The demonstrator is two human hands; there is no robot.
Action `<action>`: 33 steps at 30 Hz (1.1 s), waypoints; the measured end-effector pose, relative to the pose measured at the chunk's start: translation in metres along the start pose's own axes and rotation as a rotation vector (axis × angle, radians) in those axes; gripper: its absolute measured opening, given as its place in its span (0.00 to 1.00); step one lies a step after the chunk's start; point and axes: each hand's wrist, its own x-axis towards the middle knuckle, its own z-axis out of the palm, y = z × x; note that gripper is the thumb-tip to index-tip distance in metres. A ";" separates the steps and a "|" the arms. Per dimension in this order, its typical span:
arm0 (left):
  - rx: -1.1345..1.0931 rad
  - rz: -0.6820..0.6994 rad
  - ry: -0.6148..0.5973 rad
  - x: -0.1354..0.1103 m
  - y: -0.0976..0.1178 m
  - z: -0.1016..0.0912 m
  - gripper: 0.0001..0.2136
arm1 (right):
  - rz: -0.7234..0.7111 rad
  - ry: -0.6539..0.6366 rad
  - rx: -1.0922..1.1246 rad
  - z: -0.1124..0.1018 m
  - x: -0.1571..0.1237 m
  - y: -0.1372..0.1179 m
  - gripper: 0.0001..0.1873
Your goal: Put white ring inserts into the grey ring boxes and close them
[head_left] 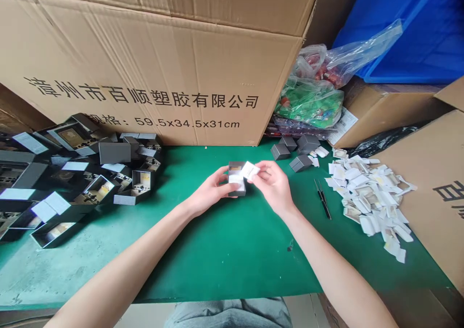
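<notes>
My left hand (210, 192) grips a small open grey box (237, 179) from its left side, holding it just above the green table mat (224, 250). My right hand (273, 185) pinches a small white card (250, 170) at the box's top right edge. A white insert shows inside the box. Both forearms reach in from the bottom of the view.
A heap of open dark boxes (72, 178) lies at the left. A pile of white cards (369, 197) lies at the right, with black tweezers (322, 200) beside it. A few closed grey boxes (299, 151) sit behind. Large cardboard cartons (152, 71) and plastic bags (311, 96) line the back.
</notes>
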 end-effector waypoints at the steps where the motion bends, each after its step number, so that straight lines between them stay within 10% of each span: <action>1: 0.002 0.006 -0.013 0.000 -0.001 -0.001 0.29 | 0.014 0.022 0.028 0.003 -0.003 0.005 0.18; 11: 0.111 0.019 -0.095 0.003 -0.004 -0.006 0.38 | 0.064 0.067 0.015 -0.004 -0.015 0.024 0.16; 22: 0.259 0.091 -0.124 0.002 -0.008 -0.004 0.45 | -0.620 0.157 -0.657 -0.008 -0.021 0.022 0.19; 33: 0.373 0.154 -0.105 0.001 -0.015 -0.001 0.42 | -0.669 0.123 -0.812 -0.006 -0.019 0.021 0.14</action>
